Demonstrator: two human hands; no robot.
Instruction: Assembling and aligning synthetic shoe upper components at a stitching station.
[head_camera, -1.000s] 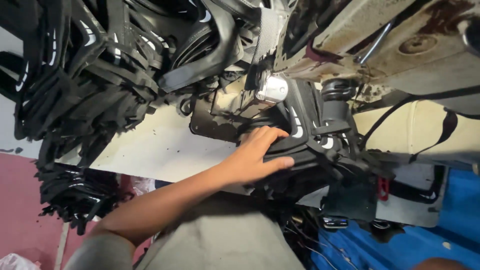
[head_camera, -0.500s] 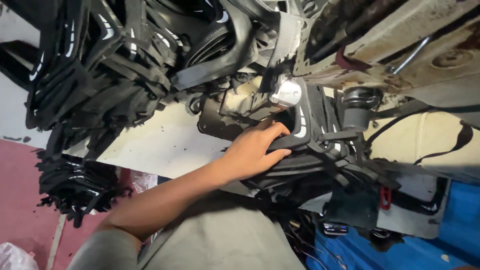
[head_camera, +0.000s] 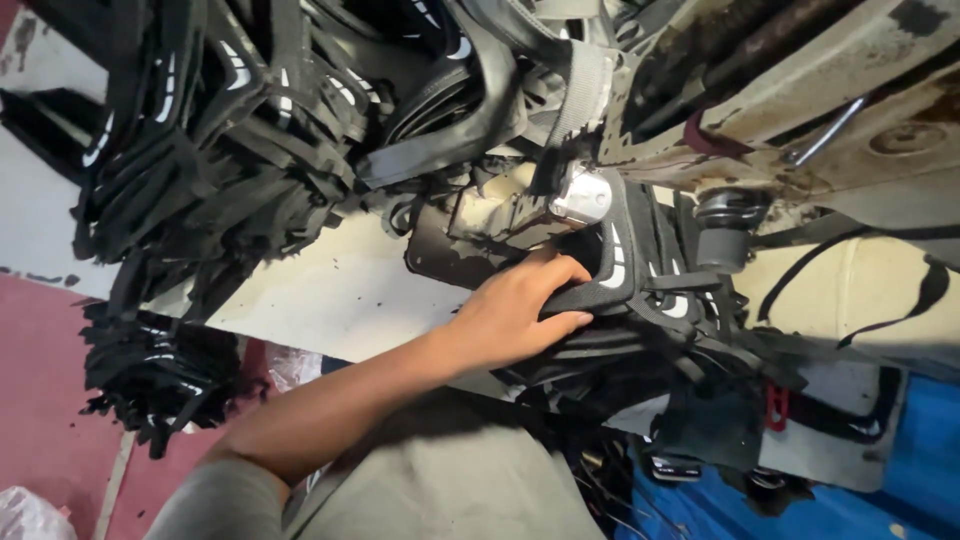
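My left hand reaches in from the lower left, with a grey sleeve at the shoulder. Its fingers and thumb are closed on the edge of a black fabric piece with white curved marks. That piece lies on top of a stack of similar black pieces beside a sewing machine's metal head. My right hand is not in view.
A large heap of black strappy pieces with white marks hangs over the pale table at upper left. Another bundle droops at the left edge. A worn cream machine body fills the upper right. Blue sheeting lies lower right.
My left hand went from resting flat on the stack to curling its fingers around the top piece's edge. The view has shifted slightly.
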